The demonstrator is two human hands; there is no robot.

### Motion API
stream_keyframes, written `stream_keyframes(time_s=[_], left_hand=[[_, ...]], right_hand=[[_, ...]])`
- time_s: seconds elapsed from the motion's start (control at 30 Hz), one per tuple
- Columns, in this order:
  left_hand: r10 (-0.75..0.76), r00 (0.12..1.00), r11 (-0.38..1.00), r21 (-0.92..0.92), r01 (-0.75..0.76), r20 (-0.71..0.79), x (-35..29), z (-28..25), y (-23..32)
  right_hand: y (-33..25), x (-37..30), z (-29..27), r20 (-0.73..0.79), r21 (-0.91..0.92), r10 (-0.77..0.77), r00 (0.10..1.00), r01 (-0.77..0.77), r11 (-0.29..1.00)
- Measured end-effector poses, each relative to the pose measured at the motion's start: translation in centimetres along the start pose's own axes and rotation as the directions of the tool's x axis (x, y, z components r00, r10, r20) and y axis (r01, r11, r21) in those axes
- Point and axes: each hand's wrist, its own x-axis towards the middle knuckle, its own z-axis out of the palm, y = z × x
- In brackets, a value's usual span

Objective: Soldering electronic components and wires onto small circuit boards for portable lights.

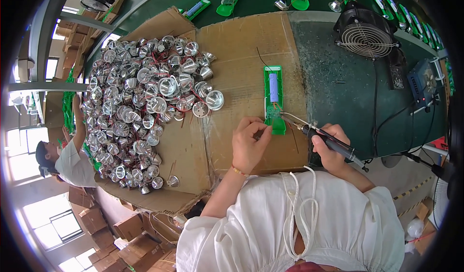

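Observation:
A green plastic flashlight housing [282, 126] lies on the cardboard sheet, with a purple cylindrical battery [273, 88] and a small green circuit board in it. My right hand [331, 146] is closed around a black soldering iron [338, 145], whose tip points at the board. A thin pale tube [293, 117] curves alongside the tip. At the housing's lower left edge, my left hand [251, 144] has thumb and fingers pinched together; what they hold is too small to make out. One dark wire [262, 57] sticks up from the housing's top, another runs down beside it.
Many silver reflector cups [145, 88] with red wires are heaped on cardboard [183, 161] to the left. A black fan with a wire guard [366, 40] and a blue soldering station [421, 84] stand right. Green housings [231, 0] line the far belt. Another person [72, 161] works far left.

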Motion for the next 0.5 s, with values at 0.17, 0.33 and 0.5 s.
stream_keyframes(time_s=[0.17, 0.33, 0.5], left_hand=[[-0.017, 1.000, 1.000, -0.022, 0.017, -0.001, 0.27, 0.14, -0.08], [-0.041, 0.999, 0.998, -0.054, 0.043, 0.024, 0.32, 0.09, -0.26], [-0.058, 0.996, 0.997, -0.047, 0.061, 0.061, 0.50, 0.02, -0.32]], right_hand=[[-0.08, 0.08, 0.21, 0.029, -0.004, 0.020, 0.999, -0.020, 1.000], [-0.14, 0.29, 0.17, 0.030, -0.032, -0.025, 0.999, 0.026, 0.999], [0.17, 0.01, 0.04, 0.009, -0.021, 0.005, 1.000, -0.005, 1.000]])
